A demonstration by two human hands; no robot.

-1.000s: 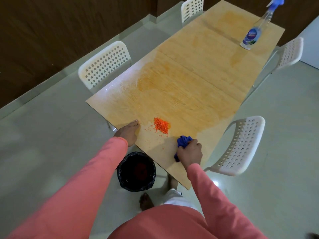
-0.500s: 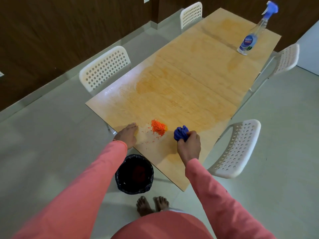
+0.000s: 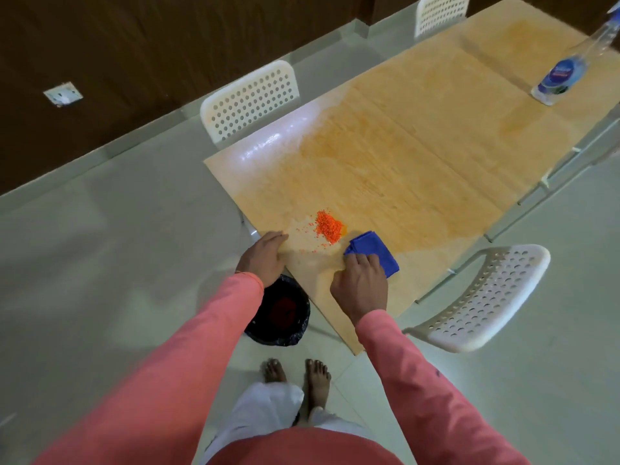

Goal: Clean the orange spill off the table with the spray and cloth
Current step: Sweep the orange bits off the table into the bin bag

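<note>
Wooden table (image 3: pixel 419 146): surface bears a broad orange-tinted wet film across its middle. Black-lined bin (image 3: pixel 280 312) stands on the floor below the near corner. Spray bottle (image 3: pixel 567 67) stands well apart at the far end, untouched.

Blue cloth (image 3: pixel 375 251): soft, limp, likely light; it lies flat on the near table edge just beside the spill, best pressed under flat fingers or bunched from above.

Orange spill (image 3: pixel 328 226): a small heap of loose granules with scattered strays; judged light and prone to scatter.

Right hand (image 3: pixel 360 286): palm down, fingers pressing the cloth's near edge. Left hand (image 3: pixel 265 256): fingers extended, resting at the table's near corner above the bin.
</note>
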